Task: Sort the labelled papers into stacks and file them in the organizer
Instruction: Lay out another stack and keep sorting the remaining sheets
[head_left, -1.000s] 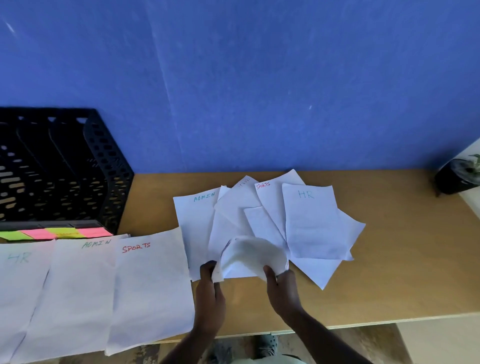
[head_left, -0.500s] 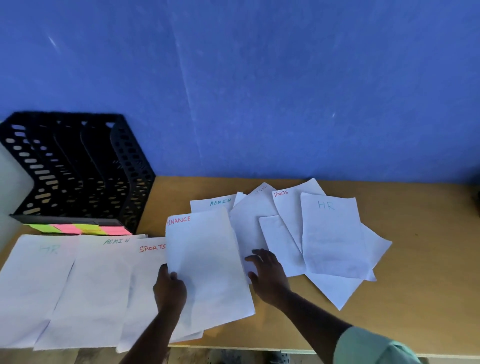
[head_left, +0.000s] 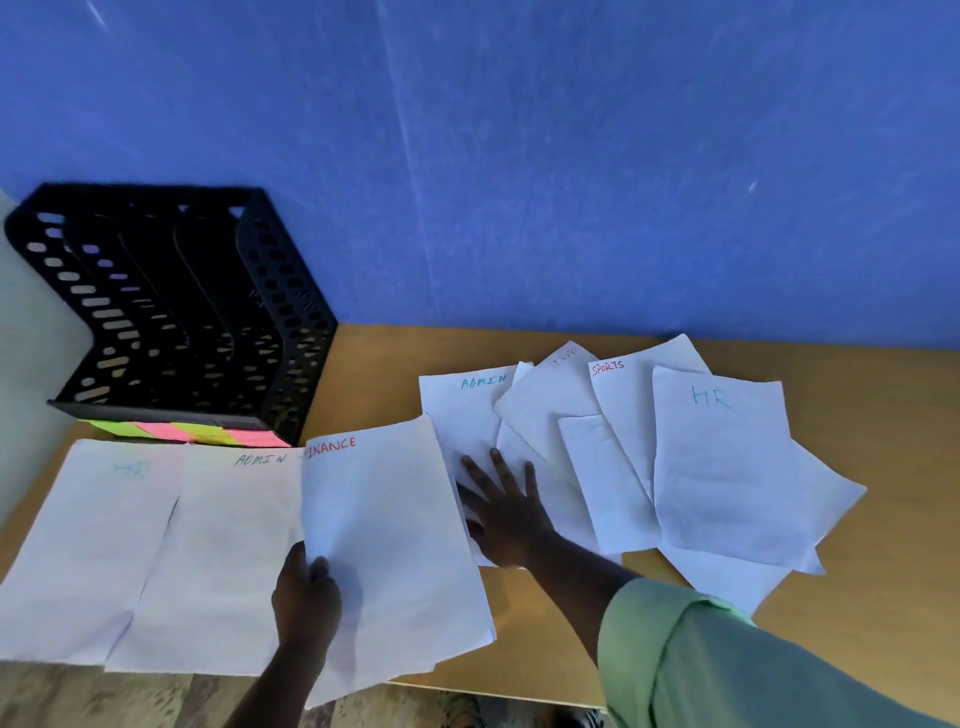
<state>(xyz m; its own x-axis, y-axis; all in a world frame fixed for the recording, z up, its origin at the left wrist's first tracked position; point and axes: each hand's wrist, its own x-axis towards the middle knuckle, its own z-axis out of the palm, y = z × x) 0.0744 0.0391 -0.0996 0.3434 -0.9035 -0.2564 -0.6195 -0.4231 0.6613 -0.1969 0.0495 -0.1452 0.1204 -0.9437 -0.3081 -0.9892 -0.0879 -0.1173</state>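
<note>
The left hand (head_left: 306, 597) pinched the FINANCE sheet (head_left: 384, 545) just right of the organizer (head_left: 171, 312), seemingly starting its stack; the right hand (head_left: 506, 512) lay flat, steadying the unsorted papers (head_left: 717, 467) farther right.

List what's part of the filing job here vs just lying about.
Job: FINANCE sheet in left hand; right hand flat on loose pile; HR stack; ADMIN stack; organizer; sticky notes.
Lying about: nothing visible.
</note>
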